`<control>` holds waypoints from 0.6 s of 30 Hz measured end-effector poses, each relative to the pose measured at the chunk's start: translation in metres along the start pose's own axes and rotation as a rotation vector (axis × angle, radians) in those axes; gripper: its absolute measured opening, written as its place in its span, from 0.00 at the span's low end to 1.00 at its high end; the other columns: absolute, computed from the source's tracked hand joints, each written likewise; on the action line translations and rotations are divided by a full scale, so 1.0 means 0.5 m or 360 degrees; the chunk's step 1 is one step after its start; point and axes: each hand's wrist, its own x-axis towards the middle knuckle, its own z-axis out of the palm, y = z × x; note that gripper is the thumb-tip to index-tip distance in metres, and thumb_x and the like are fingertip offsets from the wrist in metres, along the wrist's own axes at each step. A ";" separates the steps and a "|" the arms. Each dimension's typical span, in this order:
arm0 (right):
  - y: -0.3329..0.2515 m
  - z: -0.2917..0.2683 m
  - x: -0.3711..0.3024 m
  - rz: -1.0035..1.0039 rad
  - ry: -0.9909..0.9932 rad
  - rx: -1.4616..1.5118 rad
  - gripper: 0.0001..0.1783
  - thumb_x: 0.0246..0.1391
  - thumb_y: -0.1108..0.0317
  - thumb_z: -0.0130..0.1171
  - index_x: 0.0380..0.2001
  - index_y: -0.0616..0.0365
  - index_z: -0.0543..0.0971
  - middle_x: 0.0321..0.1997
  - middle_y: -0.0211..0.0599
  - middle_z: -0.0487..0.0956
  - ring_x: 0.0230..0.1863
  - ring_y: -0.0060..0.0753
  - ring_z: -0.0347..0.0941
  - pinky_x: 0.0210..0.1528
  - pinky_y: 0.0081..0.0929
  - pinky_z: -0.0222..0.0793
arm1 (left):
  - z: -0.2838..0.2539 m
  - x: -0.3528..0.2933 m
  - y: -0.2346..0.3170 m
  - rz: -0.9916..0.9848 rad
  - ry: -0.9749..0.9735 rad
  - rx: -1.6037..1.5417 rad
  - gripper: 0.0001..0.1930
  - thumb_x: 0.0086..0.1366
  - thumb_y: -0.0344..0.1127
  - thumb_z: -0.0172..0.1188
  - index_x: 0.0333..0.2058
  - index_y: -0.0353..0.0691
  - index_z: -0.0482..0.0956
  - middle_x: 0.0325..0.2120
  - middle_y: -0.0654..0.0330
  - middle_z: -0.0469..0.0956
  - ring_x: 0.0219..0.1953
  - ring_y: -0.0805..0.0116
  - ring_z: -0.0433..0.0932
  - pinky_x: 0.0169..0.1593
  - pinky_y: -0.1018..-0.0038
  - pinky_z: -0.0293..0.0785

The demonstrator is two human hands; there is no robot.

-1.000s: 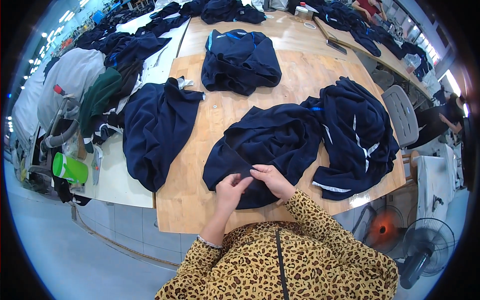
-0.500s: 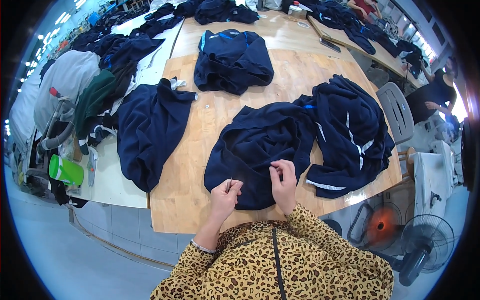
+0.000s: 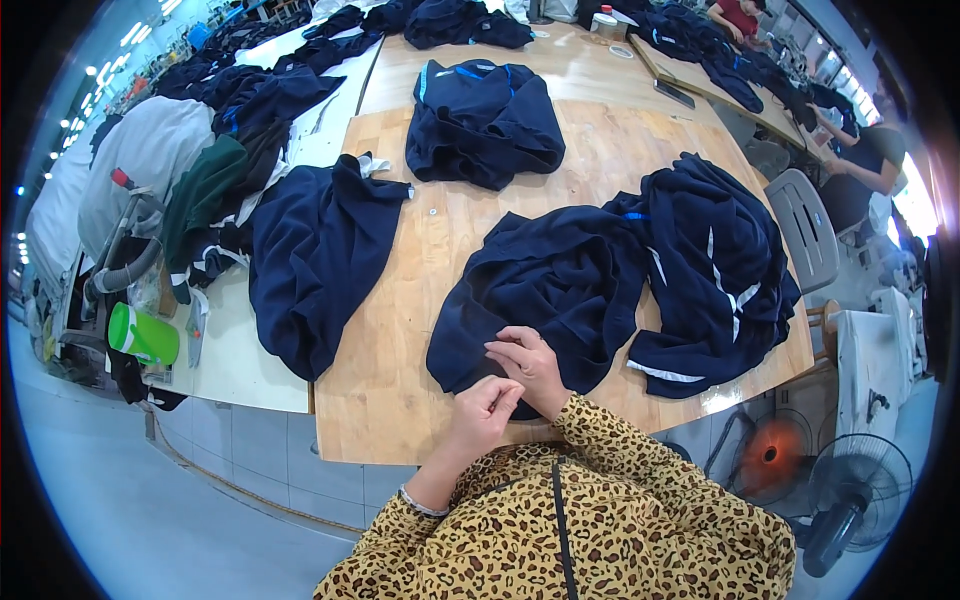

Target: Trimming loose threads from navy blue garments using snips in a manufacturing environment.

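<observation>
My left hand (image 3: 483, 415) is closed in a pinch, and what its fingers hold, if anything, is hidden. Right against it, my right hand (image 3: 530, 370) has its fingers stretched out and slightly bent, with nothing visible in them. Both hands are over the near edge of a dark navy garment (image 3: 560, 285), which lies bunched on the wooden table. To its right, touching it, is another navy garment (image 3: 715, 270) with white stripes.
On the wooden table (image 3: 400, 300), navy garments lie at the left (image 3: 315, 265) and far middle (image 3: 485, 125). A green jug (image 3: 143, 335) is at the left. A grey chair (image 3: 803, 228) and a fan (image 3: 845, 500) stand right. Other people work at far right.
My right hand has moved left and down to meet my left hand. A small dark metal tip that showed in my left hand is out of sight. The view has shifted slightly.
</observation>
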 end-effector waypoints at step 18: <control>-0.040 -0.044 -0.012 0.0643 0.0205 0.0802 0.02 0.56 0.78 0.53 0.32 0.64 0.75 0.35 0.38 0.80 0.35 0.22 0.74 0.41 0.18 0.70 | -0.084 0.077 0.077 -0.0009 -0.0192 0.1145 0.17 0.55 0.32 0.61 0.43 0.38 0.69 0.27 0.53 0.76 0.30 0.53 0.77 0.31 0.64 0.73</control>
